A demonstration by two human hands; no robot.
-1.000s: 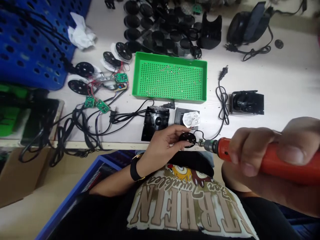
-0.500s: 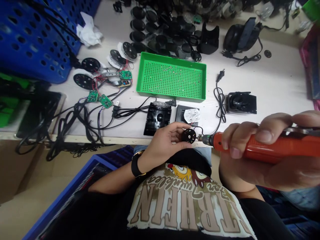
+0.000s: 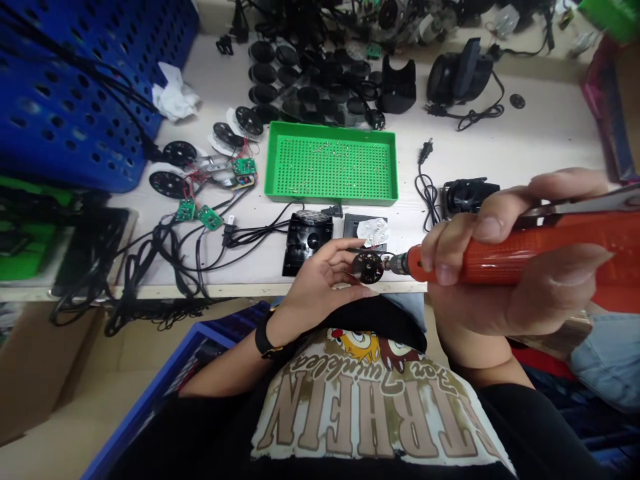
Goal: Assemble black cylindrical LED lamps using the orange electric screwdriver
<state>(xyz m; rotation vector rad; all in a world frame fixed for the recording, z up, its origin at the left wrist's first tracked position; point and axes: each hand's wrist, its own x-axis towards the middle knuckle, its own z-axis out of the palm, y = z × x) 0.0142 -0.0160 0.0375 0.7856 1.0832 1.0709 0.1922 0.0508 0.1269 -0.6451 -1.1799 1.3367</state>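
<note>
My left hand [image 3: 317, 283] holds a small black round disc [image 3: 367, 267] upright between its fingertips and thumb, just above the table's front edge. My right hand [image 3: 505, 267] is wrapped around an orange electric screwdriver [image 3: 520, 250]. The screwdriver lies nearly level, and its metal bit meets the disc's right side. Behind the disc lie a white translucent plastic piece [image 3: 373, 232] and a dark square plate [image 3: 357, 230]. My fingers hide the disc's lower edge.
A green perforated tray [image 3: 330, 163] holds small screws. Circuit boards, wired black discs and black cables lie to its left, with black housings around it. A blue perforated crate [image 3: 65, 113] stands at the left. Another blue crate [image 3: 165, 387] sits below the table edge.
The screwdriver has swung level and moved left with the disc held at its bit. My right hand has shifted up. The view has turned slightly, so the table items appear further left.
</note>
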